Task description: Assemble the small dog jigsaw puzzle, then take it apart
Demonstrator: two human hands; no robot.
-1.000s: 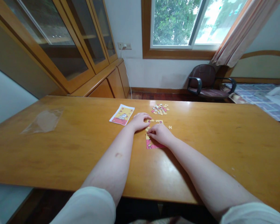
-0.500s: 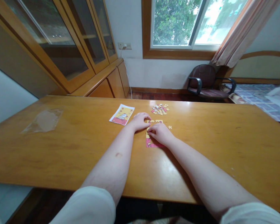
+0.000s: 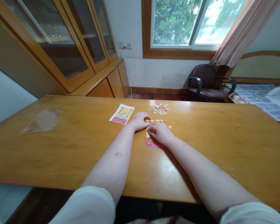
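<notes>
A partly assembled jigsaw puzzle (image 3: 151,143), yellow above and pink below, lies on the table in front of me. My left hand (image 3: 140,121) rests at its upper left edge, fingers curved and thumb apart, with nothing visible in it. Over the middle of the puzzle is my right hand (image 3: 160,132), its thumb and fingertips pinched together near the left side on what looks like a puzzle piece, mostly hidden by the fingers. A single yellow piece (image 3: 170,127) lies just right of the puzzle. Beyond it is a pile of loose pieces (image 3: 160,109).
A picture card (image 3: 122,114) with a white animal on yellow and pink lies left of my left hand. A clear plastic bag (image 3: 45,120) is flat at the table's left. Behind the wooden table (image 3: 84,140) stand a glass-door cabinet (image 3: 93,62) and an armchair (image 3: 204,79).
My right fingertips have shifted very slightly to the right over the puzzle. The left hand, the loose pieces and the card stay in place.
</notes>
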